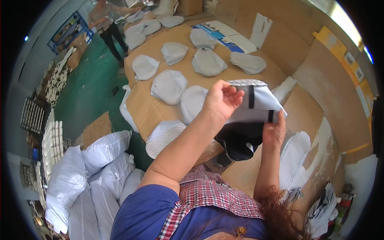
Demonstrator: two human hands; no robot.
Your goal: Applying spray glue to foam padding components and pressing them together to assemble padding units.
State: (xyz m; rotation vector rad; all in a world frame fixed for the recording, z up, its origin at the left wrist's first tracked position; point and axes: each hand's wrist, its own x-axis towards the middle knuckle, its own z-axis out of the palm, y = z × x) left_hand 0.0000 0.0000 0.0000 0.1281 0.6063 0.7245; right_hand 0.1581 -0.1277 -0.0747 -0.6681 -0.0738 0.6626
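Observation:
A light grey fabric cover (262, 99) with a quilted edge, two black straps and a black lower part is held up in front of me. My left hand (225, 100) has its fingers curled at the cover's upper left edge; the exact grip is partly hidden. On the right side, my right hand (275, 131) pinches the edge by the lower strap. Just behind my left wrist lies a quilted cover (193, 102) on the cardboard-topped table (146, 108). Another quilted piece (296, 154) rests to the right of my right forearm.
Several more quilted covers (209, 63) are spread over the table. Stuffed white sacks (66, 186) are piled on the left. Cardboard walls (320, 68) line the right side. At the far left a person (106, 20) stands on the green floor (86, 88).

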